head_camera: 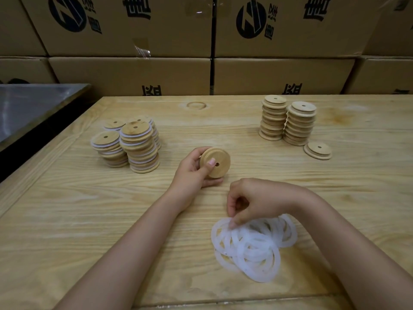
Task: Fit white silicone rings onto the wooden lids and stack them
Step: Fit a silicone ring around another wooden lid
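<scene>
As left fingers [207, 168] grip one lid [218, 155], right fingers [234, 221] pinch seemingly one ring [215, 231].

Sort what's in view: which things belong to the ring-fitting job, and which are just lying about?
Job in hand:
- lid, held by left hand
- rings, pinched by right hand
- ringed stacks
- bare stacks
- loose lid

Lying about:
- boxes
- metal sheet

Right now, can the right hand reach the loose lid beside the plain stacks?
Probably yes: only bare table lies between the right hand and the loose lid, though that hand now pinches a ring.
</scene>
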